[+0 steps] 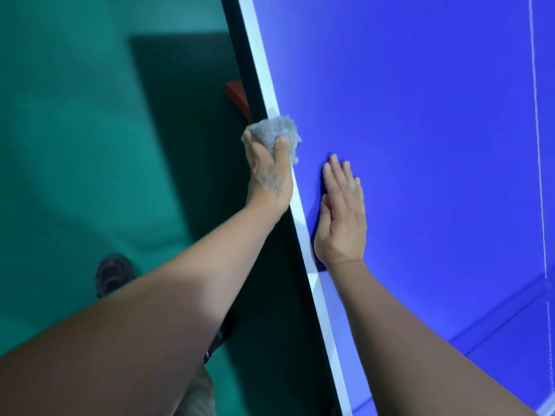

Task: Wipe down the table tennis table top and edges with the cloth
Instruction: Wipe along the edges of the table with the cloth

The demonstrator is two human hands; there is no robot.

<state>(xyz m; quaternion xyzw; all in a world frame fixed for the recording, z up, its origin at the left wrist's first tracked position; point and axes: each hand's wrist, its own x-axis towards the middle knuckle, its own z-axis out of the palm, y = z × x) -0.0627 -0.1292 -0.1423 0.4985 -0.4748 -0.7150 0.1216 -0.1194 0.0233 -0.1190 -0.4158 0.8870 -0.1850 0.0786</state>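
left hand point(268, 172) grips a bunched grey cloth point(274, 131), thumb on the top side and fingers curled round it over the rim, cloth pressed on the side edge of the table tennis table point(420, 145) right where the white sideline point(261, 70) meets the dark side face. right hand point(341, 219) lies flat and open on the blue top just beside the sideline, fingers straight and together, holding nothing, looks like bracing. cloth is wadded, frayed at the fringe, no clear long axis; the loose tail hangs toward the blue top side. judgement: cloth is light, soft, compressible, should wrap the rim easily, best held as a wad in the palm so it covers top lip and side face at once; loose tail could slip out if the grip relaxes. table is stiff, smooth, probably low friction so cloth should glide. table edge runs long axis from lower right to upper left in view, away from the person; both forearms point along it. green floor point(75, 145) below, a dark shoe point(112, 273) on it, red-brown part point(237, 94) under the table edge, can't tell what it is. faint centre line point(537, 145) on the top at far right.
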